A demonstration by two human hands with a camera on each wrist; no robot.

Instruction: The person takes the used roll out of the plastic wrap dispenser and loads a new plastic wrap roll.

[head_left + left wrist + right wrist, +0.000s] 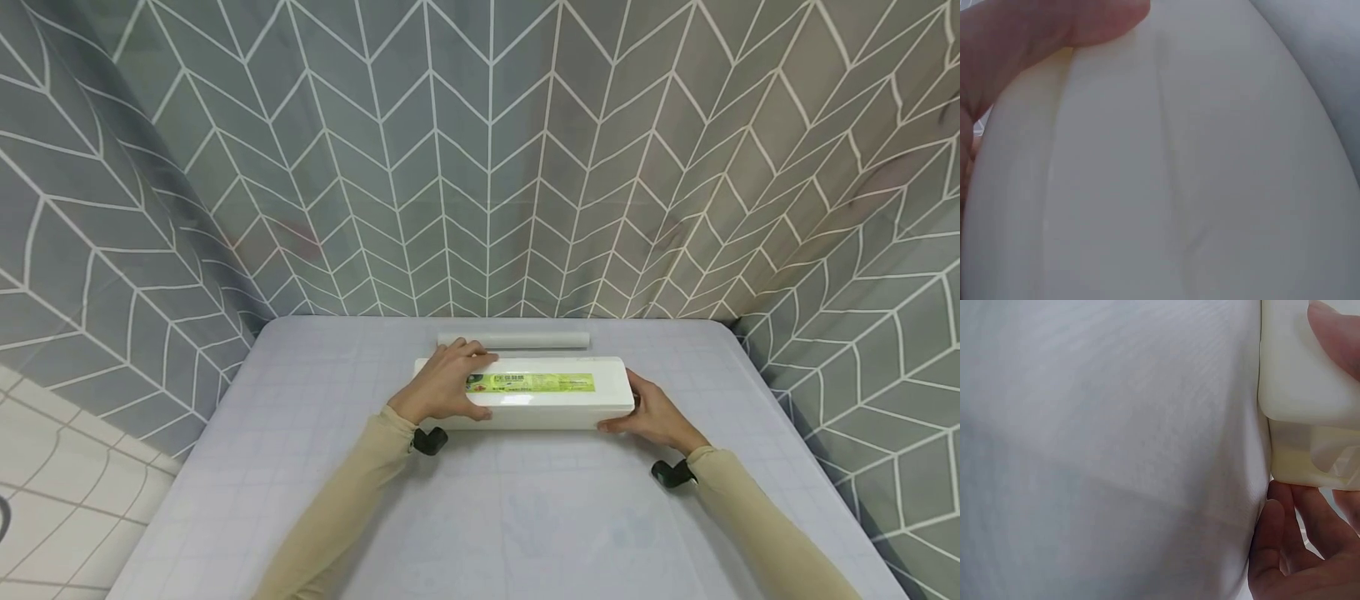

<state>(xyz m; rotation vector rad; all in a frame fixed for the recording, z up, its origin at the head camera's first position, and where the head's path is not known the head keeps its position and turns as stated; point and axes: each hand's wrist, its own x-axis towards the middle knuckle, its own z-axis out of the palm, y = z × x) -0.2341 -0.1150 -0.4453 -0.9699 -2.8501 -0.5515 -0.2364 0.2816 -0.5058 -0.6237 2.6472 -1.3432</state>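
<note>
The tabletop (525, 517) has a pale covering with faint lines and rounded far corners. A grey curtain (465, 167) with a white chevron line pattern encloses the far side and both flanks. White tiles (67, 483) with darker joints show at the lower left.

The white box (540, 417) lies lengthwise across the far half of the tabletop, just in front of a slim white tube (540, 340). A yellow-green label (532, 382) runs along the top of the box. Its main line starts with "PE"; the smaller print is too small to read.

The left hand (450, 383) spans the box near its left end, thumb at the front, fingers over the top, clamped on it. The right hand (660, 412) grips the right end, thumb on the front face, remaining fingers around the end. Each wrist carries a black device (430, 442) below a beige sleeve (337, 508).
</note>
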